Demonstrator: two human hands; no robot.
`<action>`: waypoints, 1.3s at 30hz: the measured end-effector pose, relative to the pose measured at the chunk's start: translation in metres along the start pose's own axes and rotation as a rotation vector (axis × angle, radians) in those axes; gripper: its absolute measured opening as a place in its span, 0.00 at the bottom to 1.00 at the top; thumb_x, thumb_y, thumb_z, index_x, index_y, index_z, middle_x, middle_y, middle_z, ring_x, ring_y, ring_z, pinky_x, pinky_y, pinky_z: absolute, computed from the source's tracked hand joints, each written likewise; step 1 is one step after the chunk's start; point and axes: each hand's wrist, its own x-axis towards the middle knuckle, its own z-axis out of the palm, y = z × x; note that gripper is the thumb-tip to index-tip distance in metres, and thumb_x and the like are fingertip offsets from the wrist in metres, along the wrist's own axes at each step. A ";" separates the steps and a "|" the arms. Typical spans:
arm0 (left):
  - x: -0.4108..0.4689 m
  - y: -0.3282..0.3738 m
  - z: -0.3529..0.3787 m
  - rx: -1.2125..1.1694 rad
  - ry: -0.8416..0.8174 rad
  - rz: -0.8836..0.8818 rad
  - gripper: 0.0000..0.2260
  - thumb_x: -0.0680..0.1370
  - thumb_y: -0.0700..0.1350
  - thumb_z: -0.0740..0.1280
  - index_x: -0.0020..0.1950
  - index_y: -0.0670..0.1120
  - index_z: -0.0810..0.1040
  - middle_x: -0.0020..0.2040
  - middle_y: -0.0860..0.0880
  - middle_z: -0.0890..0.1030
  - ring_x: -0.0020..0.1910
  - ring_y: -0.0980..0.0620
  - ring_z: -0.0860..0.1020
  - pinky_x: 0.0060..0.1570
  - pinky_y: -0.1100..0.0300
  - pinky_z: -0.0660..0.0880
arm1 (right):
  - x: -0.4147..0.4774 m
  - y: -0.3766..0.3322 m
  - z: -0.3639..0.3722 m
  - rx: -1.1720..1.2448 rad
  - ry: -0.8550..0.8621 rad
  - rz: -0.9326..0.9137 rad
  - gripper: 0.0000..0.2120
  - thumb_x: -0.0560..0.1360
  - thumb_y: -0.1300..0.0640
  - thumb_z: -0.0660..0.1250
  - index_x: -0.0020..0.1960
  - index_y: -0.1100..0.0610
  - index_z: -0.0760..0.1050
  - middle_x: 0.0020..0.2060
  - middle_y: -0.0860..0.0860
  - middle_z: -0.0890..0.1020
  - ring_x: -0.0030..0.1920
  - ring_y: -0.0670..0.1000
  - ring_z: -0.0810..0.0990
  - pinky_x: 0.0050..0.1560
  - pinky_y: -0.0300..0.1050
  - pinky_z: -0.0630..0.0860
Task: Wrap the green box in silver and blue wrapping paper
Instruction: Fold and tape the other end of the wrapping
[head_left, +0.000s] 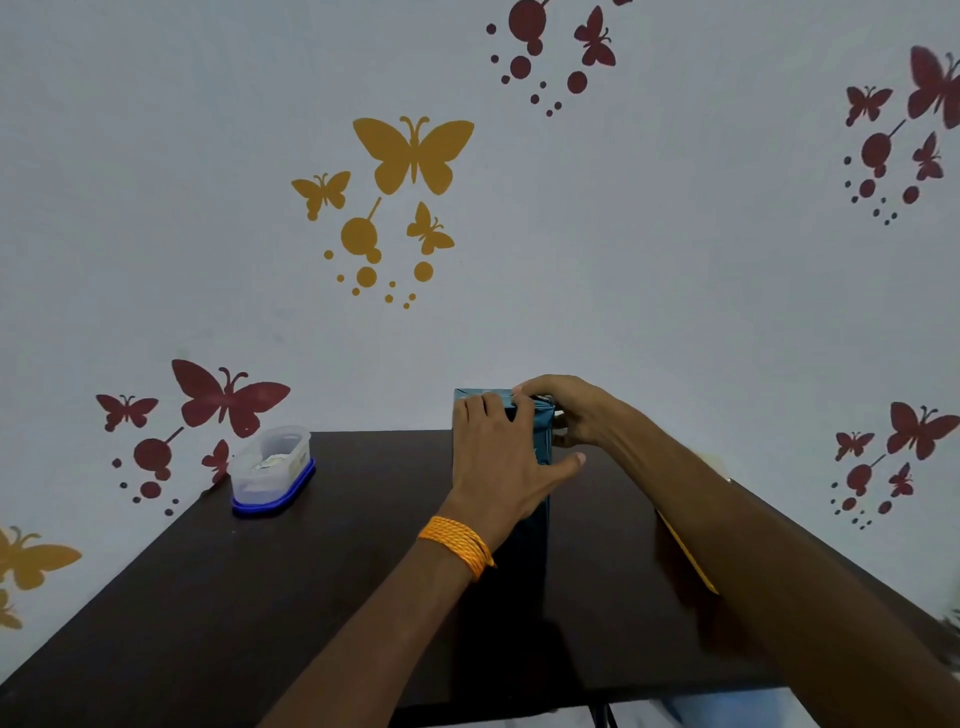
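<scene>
The green box (525, 540), covered in wrapping paper (543, 436), stands upright toward the counter's (311, 571) twelve o'clock. The left hand (498, 457) presses it with straight fingers, while the right hand (571, 410) pinches the wrapping paper at the top with curled fingers. Crease that fold tight against the edge before easing the press.

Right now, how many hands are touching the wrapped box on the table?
2. The left hand lies flat against the near face of the wrapped box, its fingers reaching the top edge. The right hand curls over the top right corner.
</scene>
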 end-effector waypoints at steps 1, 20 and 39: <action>0.000 -0.001 0.001 0.001 -0.005 0.001 0.46 0.68 0.78 0.45 0.74 0.48 0.64 0.62 0.41 0.72 0.62 0.43 0.69 0.67 0.47 0.61 | 0.001 0.000 0.000 0.005 0.007 -0.003 0.10 0.72 0.54 0.72 0.52 0.56 0.81 0.47 0.53 0.80 0.45 0.52 0.78 0.42 0.46 0.74; 0.070 -0.061 -0.008 -1.061 -0.182 -0.603 0.20 0.71 0.57 0.73 0.54 0.45 0.75 0.52 0.48 0.79 0.55 0.46 0.77 0.57 0.48 0.76 | 0.004 0.005 -0.001 0.006 -0.061 -0.033 0.06 0.73 0.52 0.72 0.47 0.53 0.78 0.40 0.50 0.80 0.44 0.50 0.76 0.42 0.44 0.71; 0.086 -0.069 0.024 -1.338 -0.278 -0.778 0.07 0.71 0.41 0.74 0.44 0.41 0.79 0.48 0.41 0.83 0.49 0.42 0.81 0.56 0.45 0.80 | 0.001 0.012 -0.002 0.084 -0.065 -0.065 0.07 0.74 0.53 0.73 0.47 0.54 0.76 0.41 0.51 0.79 0.43 0.50 0.76 0.40 0.42 0.71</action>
